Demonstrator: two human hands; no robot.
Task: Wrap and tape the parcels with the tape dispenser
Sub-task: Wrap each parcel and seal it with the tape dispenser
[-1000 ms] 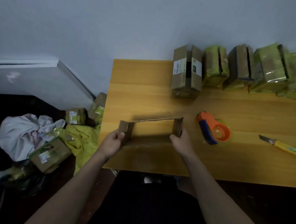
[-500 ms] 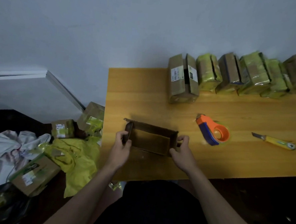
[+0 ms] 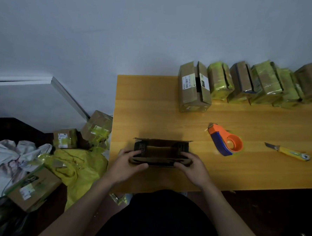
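Squinting at the dark inside of the open cardboard box (image 3: 161, 152), I can't tell what's in it, if anything. It sits at the near edge of the bench (image 3: 152, 106). The left hand (image 3: 125, 166) and right hand (image 3: 194, 170) each grip an end, fingers curled over the near flap. The last parcel in the back row (image 3: 311, 81) is cut off by the frame edge. White labels show on the big brown parcel (image 3: 194, 87), but the print's too small to read. The tape dispenser (image 3: 226, 142) lies apart to the right of the box, with a yellow utility knife (image 3: 289, 152) beyond it. Compared with half a second ago, the box is squared up facing me and the hands have shifted onto the near flap.
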